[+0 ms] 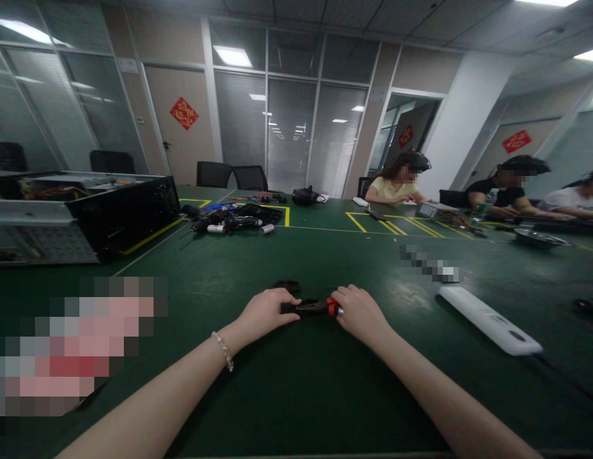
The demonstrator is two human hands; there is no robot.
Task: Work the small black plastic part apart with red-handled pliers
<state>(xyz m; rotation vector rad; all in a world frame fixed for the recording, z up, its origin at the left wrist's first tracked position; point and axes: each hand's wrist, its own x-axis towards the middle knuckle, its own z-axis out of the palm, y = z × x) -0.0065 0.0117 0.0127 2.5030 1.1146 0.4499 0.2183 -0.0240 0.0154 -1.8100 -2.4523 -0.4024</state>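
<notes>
In my right hand [361,312] is a pair of pliers with red handles [331,306], the fingers closed round the grips. Its dark jaws [312,309] point left, toward my left hand [269,310]. There the thumb and fingers pinch a small black piece [286,308], whose exact kind I cannot make out. The jaws meet or nearly meet this piece; whether they grip it is unclear. Just behind my left fingers, another small black object [285,285] lies on the green table [315,395].
A white power strip [490,322] lies at right, its cord trailing off. An opened computer case [127,220] stands at left. Cables and tools [239,218] are heaped farther back. Several people sit along the far right side, one in a yellow top [389,190].
</notes>
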